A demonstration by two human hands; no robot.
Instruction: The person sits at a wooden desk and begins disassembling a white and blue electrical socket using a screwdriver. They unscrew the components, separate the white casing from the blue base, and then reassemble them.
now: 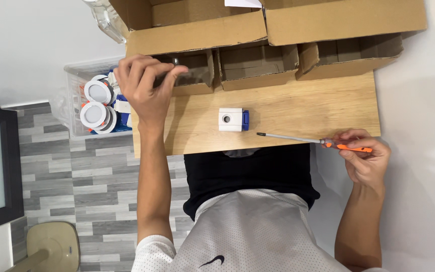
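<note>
One screwdriver [323, 143] gripped in right hand [366, 158]; left fingers [147, 83] pinching small dark part; one white block [233, 119].

Screwdriver [314, 142]: orange handle, slim grey shaft, lying level off the table's near edge. Small dark part [175, 61]: pinched above the left cardboard compartment, blurred.

Right hand [366, 158] grips an orange-handled screwdriver [318, 141]; left hand [144, 85] pinches a small dark part above the tabletop [308, 106].
</note>
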